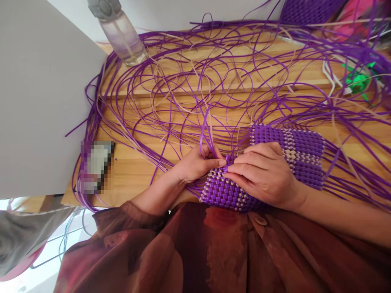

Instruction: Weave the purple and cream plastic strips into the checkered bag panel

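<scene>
A woven panel (308, 175) of purple and beige plastic strips lies on the table's near side, its long loose strips fanning out left, right and away. My left hand (203, 162) pinches a purple strip (205, 130) at the panel's upper left edge; the strip loops up over the fingers. Close against it, my right hand (265, 173) rests on the panel, thumb and forefinger closed at the same spot in the weave. The strip ends between my fingertips are partly hidden. Both hands nearly touch.
A clear water bottle (124, 38) stands at the back left. A blurred-out phone-like object (97, 167) lies at the left edge. Tangled purple and beige strips cover much of the wooden table (131, 148). A green item (357, 79) sits far right.
</scene>
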The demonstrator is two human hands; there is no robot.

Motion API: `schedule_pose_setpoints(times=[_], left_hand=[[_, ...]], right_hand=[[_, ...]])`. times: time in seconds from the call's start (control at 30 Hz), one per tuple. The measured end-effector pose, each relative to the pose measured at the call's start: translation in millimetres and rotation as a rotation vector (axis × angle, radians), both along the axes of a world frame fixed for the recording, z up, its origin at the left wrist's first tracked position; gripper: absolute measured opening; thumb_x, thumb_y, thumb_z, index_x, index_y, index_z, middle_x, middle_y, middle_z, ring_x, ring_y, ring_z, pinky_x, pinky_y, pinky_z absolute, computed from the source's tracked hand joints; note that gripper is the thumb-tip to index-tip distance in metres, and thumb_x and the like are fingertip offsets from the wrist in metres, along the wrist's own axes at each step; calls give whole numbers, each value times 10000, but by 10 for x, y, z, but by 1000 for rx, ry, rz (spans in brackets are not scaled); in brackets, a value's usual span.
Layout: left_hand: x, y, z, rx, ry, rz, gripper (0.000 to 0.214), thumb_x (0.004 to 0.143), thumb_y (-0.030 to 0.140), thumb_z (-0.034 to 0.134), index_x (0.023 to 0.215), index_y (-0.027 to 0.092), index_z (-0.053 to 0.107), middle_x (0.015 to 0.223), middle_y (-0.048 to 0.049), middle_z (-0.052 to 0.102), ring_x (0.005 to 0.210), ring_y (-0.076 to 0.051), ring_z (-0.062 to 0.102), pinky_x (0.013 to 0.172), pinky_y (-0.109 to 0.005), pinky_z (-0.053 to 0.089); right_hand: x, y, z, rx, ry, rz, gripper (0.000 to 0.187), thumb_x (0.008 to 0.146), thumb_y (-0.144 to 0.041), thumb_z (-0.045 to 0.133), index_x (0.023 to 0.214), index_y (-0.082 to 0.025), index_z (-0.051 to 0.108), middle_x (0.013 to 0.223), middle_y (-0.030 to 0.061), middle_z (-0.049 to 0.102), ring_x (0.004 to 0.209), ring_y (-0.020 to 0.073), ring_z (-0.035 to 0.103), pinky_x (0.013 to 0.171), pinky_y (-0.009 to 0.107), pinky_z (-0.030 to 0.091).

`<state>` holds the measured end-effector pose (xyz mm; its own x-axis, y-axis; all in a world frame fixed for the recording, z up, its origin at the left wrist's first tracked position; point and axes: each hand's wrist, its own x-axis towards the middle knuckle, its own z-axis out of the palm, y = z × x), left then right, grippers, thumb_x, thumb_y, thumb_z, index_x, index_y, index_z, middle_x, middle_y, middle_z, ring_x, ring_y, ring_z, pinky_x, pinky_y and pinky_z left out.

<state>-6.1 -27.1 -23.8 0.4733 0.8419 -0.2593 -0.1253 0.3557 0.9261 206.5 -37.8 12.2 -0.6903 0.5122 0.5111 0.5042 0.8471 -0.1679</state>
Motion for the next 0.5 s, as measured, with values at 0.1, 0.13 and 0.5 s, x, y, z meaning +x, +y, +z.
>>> schedule_pose_setpoints(times=[0.1,0.13,0.5], left_hand=[[-22,11,-7,45,51,-23,342,710,387,840,743,119,631,642,12,613,610,-87,528,639,-246,412],[-32,13,-11,67,70,-29,333,715,383,834,743,121,632,658,5,623,627,-92,537,653,-249,419],[-54,6,-2,127,58,-74,230,793,329,749,777,128,638,735,-29,665,699,-119,592,717,-267,466]], right_hand=[[-53,-37,47,-176,35,-26,62,873,-215,695,815,-201,679,808,22,703,829,204,584,780,390,415],[-58,-65,86,-305,38,-43,106,870,-207,682,768,-196,655,763,18,677,785,187,574,754,372,419],[20,-223,212,-665,170,-24,49,896,-165,644,896,-211,626,898,2,677,883,135,607,850,282,451]])
